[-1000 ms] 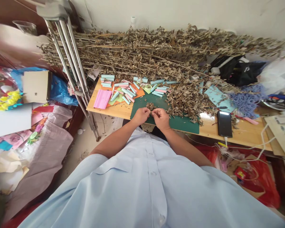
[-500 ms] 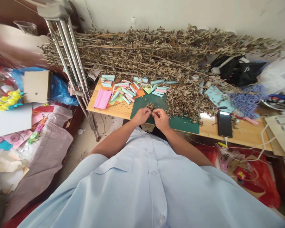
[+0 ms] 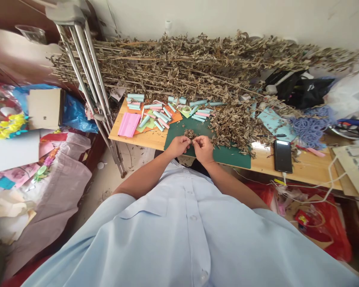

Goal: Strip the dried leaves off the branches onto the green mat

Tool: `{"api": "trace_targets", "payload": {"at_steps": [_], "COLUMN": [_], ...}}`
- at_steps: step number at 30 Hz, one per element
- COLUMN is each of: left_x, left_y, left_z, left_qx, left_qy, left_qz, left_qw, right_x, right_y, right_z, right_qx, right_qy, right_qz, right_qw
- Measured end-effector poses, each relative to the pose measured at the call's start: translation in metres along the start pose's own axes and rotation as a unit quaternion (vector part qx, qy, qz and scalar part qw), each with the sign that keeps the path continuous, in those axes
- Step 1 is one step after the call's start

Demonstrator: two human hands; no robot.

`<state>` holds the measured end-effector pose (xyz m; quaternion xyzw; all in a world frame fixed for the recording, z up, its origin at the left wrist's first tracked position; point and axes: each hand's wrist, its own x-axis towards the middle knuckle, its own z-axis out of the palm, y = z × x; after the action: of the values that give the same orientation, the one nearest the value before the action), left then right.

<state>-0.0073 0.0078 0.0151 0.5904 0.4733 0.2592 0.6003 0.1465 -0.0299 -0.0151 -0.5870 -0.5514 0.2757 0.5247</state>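
Observation:
My left hand (image 3: pixel 179 146) and my right hand (image 3: pixel 203 149) meet over the near edge of a green cutting mat (image 3: pixel 233 157). The fingers of both are pinched together on a small bit of dried leaf, mostly hidden by the fingertips. Just beyond them lies a small heap of crumbled dried leaves (image 3: pixel 190 133). To the right of my right hand spreads a larger pile of dry brown leaves (image 3: pixel 233 127). Rolled blue and pink paper tubes (image 3: pixel 162 117) lie beyond my left hand, on orange and green paper.
Long bundles of dried leafy stems (image 3: pixel 179 63) stretch along the wall. A metal crutch (image 3: pixel 89 75) stands at the left table end. On the right are a plugged-in phone (image 3: pixel 283 156), purple yarn (image 3: pixel 309 125) and a cable. Pink paper (image 3: pixel 128 124) lies at the table's left.
Both hands stay at nearly the same spot, with the fingertips shifted slightly and brought closer together. Everything on the table looks the same.

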Motion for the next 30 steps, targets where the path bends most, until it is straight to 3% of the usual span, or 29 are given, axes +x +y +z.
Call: {"api": "trace_targets", "payload": {"at_steps": [19, 30], "left_x": [0.0002, 0.0042], "left_y": [0.0055, -0.0022], "left_z": [0.0025, 0.0028], "left_qx": [0.01, -0.023], "left_qy": [0.028, 0.048], "left_qz": [-0.023, -0.022], "left_qw": [0.999, 0.998], "right_x": [-0.0031, -0.0082], "right_y": [0.0029, 0.0011], "right_z": [-0.001, -0.0019], "right_qx": [-0.011, -0.087], "right_qy": [-0.004, -0.042], "right_qz": [-0.009, -0.082], "right_qw": [1.0, 0.992]}}
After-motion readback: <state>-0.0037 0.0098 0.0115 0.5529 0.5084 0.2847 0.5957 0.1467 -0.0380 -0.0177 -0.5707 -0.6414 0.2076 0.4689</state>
